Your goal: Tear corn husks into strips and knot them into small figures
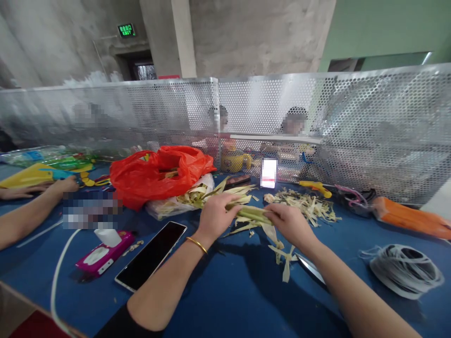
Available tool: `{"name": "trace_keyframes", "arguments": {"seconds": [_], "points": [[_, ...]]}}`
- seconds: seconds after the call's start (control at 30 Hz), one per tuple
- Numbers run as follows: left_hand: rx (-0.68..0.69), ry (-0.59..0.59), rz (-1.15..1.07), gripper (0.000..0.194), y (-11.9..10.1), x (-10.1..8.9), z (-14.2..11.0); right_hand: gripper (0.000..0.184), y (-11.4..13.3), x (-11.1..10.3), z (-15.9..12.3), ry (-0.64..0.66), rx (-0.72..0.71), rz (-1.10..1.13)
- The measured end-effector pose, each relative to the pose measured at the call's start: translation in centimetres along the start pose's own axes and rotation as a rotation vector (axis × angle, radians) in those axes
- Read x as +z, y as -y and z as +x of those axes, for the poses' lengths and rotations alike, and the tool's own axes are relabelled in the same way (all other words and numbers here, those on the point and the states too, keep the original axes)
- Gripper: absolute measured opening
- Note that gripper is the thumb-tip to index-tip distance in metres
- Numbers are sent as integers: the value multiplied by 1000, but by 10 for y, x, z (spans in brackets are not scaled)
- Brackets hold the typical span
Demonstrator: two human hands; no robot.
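Between my two hands a pale green corn husk strip is stretched sideways above the blue table. My left hand pinches its left end, with a gold bangle on that wrist. Closed on its right end is my right hand. Knotted husk pieces dangle or lie just below the right hand; I cannot tell whether they are joined to the strip. Under the right forearm lies a metal blade, its other end hidden. Behind the hands is a heap of dry husk scraps.
A red plastic bag, a smartphone and a magenta tissue pack lie to the left. At right are a coil of cord and an orange packet. A perforated metal screen stands behind; a co-worker's arms reach in at left.
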State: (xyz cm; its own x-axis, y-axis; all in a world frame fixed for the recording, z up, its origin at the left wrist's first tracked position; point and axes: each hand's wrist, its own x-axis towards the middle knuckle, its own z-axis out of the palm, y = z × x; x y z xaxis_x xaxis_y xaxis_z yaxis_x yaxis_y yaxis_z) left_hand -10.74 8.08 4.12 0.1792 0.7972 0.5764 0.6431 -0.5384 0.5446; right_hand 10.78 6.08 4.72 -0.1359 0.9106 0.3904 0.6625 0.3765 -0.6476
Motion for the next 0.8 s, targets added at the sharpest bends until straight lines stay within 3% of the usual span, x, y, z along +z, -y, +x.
{"name": "trace_keyframes", "arguments": {"seconds": [0.07, 0.1, 0.13, 0.17, 0.3, 0.4, 0.63, 0.8], "points": [[-71, -341, -23, 17, -7, 7, -4, 18, -2, 2, 0, -62, 56, 44], [-135, -459, -59, 19, -10, 12, -7, 21, -3, 4, 0, -87, 82, 75], [-208, -503, -130, 24, -13, 17, -9, 22, -3, 6, 0, -107, 103, 107], [-291, -469, -246, 29, -17, 22, -11, 23, -2, 9, -1, -121, 121, 136], [-610, -68, -802, 29, -28, 35, -16, 23, 6, 28, -9, -135, 156, 179], [-763, -28, -968, 18, -33, 35, -17, 22, 11, 38, -14, -92, 152, 176], [-733, -8, -992, 8, -32, 27, -13, 32, 14, 32, -9, -9, 346, 565], [-693, 72, -1098, 9, -28, 28, -13, 39, 15, 29, -8, -5, 423, 663]]}}
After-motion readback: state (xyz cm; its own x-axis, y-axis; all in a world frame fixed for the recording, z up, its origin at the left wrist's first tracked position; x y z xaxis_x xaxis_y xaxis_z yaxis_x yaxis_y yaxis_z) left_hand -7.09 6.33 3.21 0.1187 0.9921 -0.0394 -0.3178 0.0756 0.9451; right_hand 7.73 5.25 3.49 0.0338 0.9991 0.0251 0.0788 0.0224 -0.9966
